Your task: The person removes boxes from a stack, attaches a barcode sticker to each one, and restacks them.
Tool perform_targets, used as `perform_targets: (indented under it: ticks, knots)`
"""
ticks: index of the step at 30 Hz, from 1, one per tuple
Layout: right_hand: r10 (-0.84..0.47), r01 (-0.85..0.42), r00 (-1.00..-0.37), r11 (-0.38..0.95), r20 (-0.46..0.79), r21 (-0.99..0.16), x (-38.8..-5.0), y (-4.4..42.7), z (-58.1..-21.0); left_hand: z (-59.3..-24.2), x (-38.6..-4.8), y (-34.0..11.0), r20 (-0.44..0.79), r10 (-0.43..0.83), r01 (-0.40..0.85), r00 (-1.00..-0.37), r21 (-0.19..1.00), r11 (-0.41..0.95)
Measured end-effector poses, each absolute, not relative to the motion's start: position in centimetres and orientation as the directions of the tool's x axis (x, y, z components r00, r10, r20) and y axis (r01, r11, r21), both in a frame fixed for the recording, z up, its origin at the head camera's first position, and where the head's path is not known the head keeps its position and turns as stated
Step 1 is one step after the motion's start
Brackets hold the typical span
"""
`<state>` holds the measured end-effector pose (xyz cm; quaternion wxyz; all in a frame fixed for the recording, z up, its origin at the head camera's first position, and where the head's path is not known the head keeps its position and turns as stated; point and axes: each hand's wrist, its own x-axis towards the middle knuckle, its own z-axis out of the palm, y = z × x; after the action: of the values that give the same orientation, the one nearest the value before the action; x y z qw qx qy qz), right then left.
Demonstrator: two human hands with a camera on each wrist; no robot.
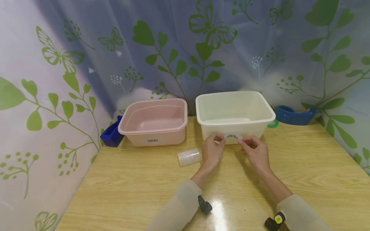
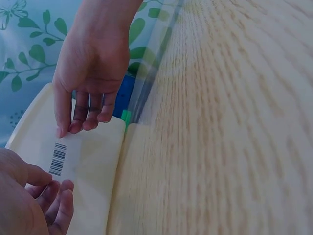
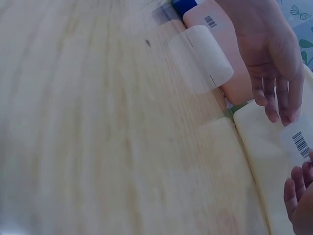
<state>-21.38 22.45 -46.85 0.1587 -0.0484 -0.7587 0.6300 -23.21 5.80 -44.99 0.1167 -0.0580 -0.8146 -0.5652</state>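
Observation:
A small barcode label (image 1: 232, 137) stretches between my two hands, in front of the near wall of the white plastic basin (image 1: 208, 130). My left hand (image 1: 212, 150) pinches its left end between thumb and finger. At the other end my right hand (image 1: 256, 152) pinches the label the same way. In the left wrist view the barcode label (image 2: 57, 159) lies close against the basin's wall; whether it is stuck down I cannot tell. The right wrist view has the label (image 3: 299, 142) at its right edge, partly cut off.
Left of the white basin stands a pink basin (image 1: 170, 136) bearing a barcode label. A roll of labels (image 1: 189, 157) lies on the wooden table (image 1: 144, 189). A dark blue holder (image 1: 112, 134) is at the far left, a blue tape dispenser (image 1: 295, 116) and green ring (image 1: 273, 124) at right.

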Motion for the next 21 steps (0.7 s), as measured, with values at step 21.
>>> perform_targets:
  ticks: [21]
  knots:
    - [0.273, -0.091, -0.952, 0.168, 0.135, -0.982, -21.89, 22.9, -46.78, -45.4, -23.75, 5.76, 0.246, -0.061, 0.211, -0.967, 0.915, 0.344]
